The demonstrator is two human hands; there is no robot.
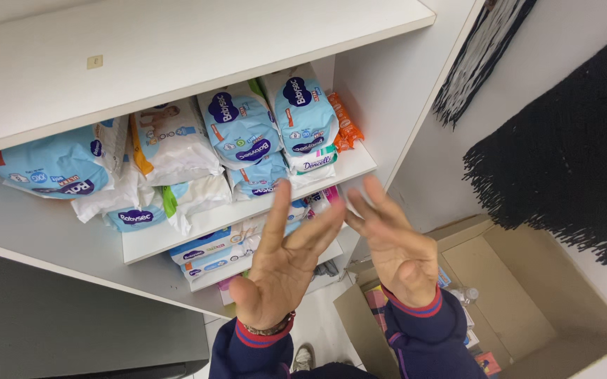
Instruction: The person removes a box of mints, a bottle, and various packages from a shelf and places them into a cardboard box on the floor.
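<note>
- The left hand [282, 263] and the right hand [396, 245] are raised, fingers spread, holding nothing.
- Beyond them, diaper packs [240, 126] already fill the white shelves [170, 235], so stocking seems mostly done.
- The cardboard box [528, 295], near right, still contains a few small items.

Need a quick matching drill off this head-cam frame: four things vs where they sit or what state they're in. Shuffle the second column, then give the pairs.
Things:
1. left hand
2. cardboard box
3. orange packets
4. blue and white diaper packs

Place or state:
A. open, on the floor at lower right
B. tucked at the right end of the shelf, against the side wall
C. empty, fingers spread, raised in front of the shelves
D. lined up side by side along the middle shelf

Pairs: 1-C, 2-A, 3-B, 4-D

The right hand is empty and open too, beside the left.
</note>
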